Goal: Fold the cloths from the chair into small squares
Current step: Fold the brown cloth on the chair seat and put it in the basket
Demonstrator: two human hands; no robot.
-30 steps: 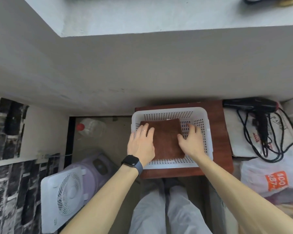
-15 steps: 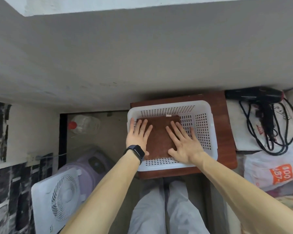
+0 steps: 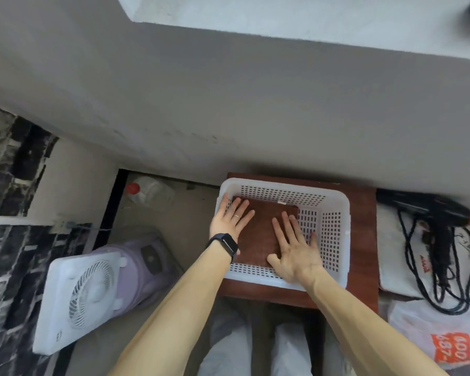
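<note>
1. A white perforated basket [image 3: 334, 234] sits on a reddish-brown wooden surface [image 3: 362, 240].
2. Inside the basket lies a folded brown cloth [image 3: 263, 234], flat, toward its left side.
3. The left hand [image 3: 229, 222], wearing a ring and a black watch [image 3: 224, 244], rests flat on the cloth's left edge.
4. The right hand [image 3: 293, 251] presses flat on its right part, fingers spread.
5. Left of the basket, on the floor, stands a white fan [image 3: 79, 297].
6. Right of the basket lies a black hair dryer [image 3: 432, 213].

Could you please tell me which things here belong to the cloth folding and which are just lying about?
In use: folded brown cloth, white basket, left hand and right hand resting on it.
Lying about: hair dryer, white fan, plastic bottle, plastic bag.
</note>
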